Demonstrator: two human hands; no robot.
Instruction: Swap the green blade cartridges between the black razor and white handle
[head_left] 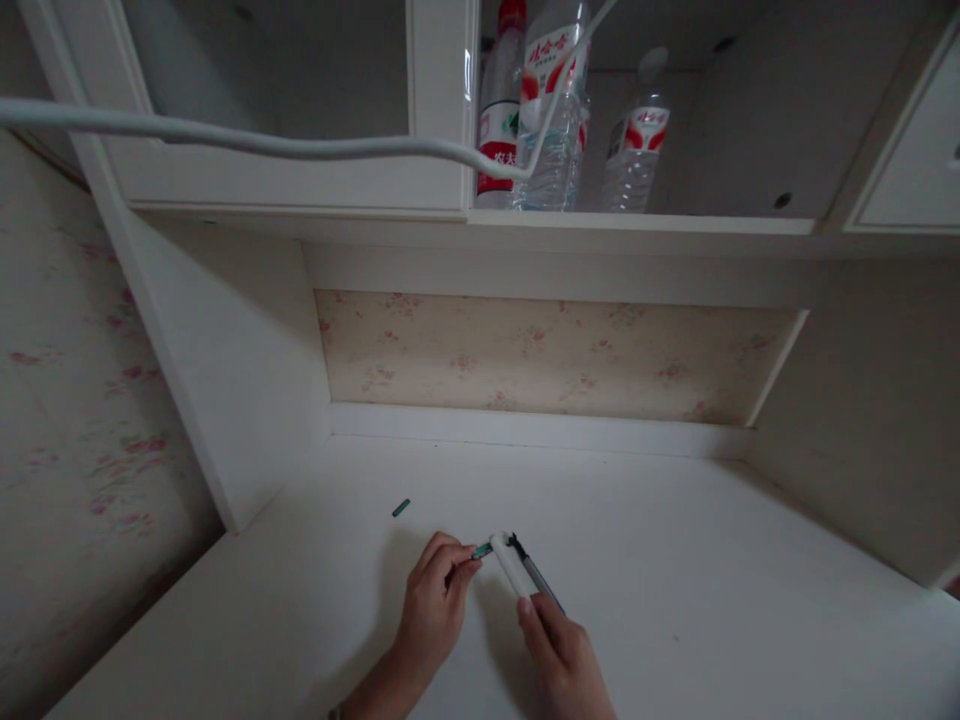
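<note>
My left hand [437, 598] pinches a small, flat green-and-dark piece [482, 551], which looks like a razor cartridge, between thumb and fingertips. Its far end meets or lies very close to the rounded tip of a white stick-shaped handle [511, 568]. That handle is gripped in my right hand [561, 655], together with a slim grey-and-black stick [536, 575] with a black forked head, like a razor handle. The lower ends of both are covered by my right fingers. Another small green strip-like piece [401, 507] lies on the white desk [637, 560], beyond my left hand.
Above the desk, a cabinet shelf [637, 225] holds several plastic bottles, among them a red-capped bottle [499, 110] and a smaller one [639, 140]. A white cable [300, 146] crosses close to the camera. White side panels [225, 370] border the desk.
</note>
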